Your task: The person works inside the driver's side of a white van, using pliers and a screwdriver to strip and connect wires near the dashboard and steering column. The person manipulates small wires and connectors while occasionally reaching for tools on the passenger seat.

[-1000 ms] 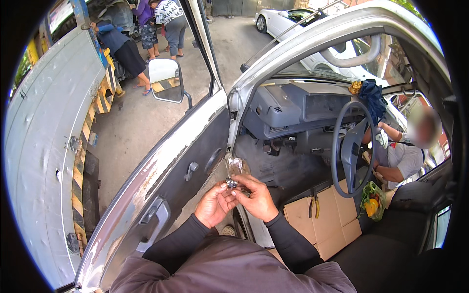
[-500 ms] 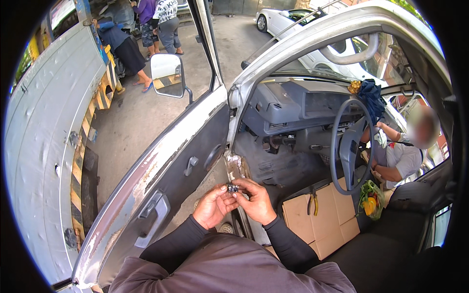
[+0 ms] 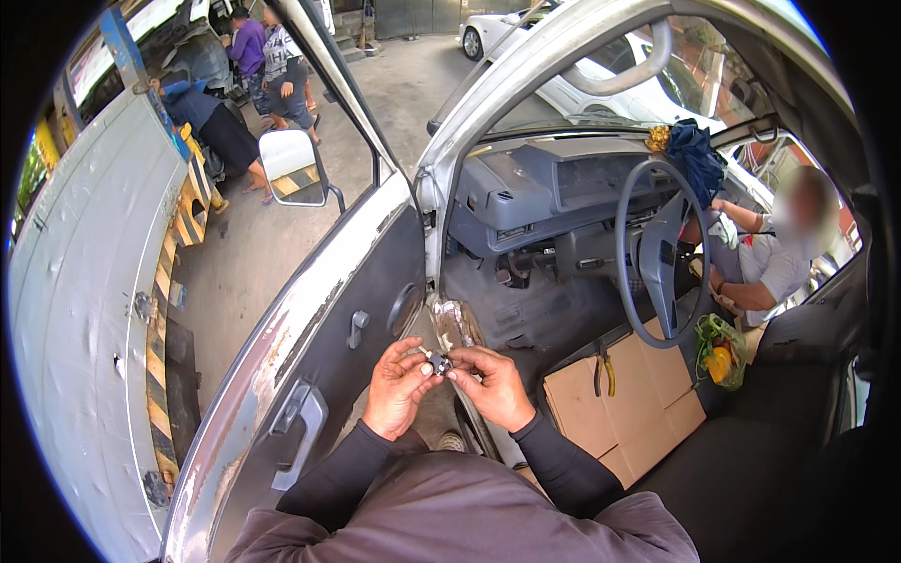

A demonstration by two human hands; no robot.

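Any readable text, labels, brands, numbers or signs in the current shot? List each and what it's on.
Shirt of a person at upper left: dark lettering on a pale ground, partly in view; not copied out here.
Small metal part pinched between the left hand and right hand: too small to tell if marked.
Steering wheel: none readable.
Pliers: none readable.

Bright daylight. Grey concrete ground (image 3: 399, 98) outside; flat dark-grey wall (image 3: 427, 17) at far end; dented pale-grey metal panelling (image 3: 80, 281) left.
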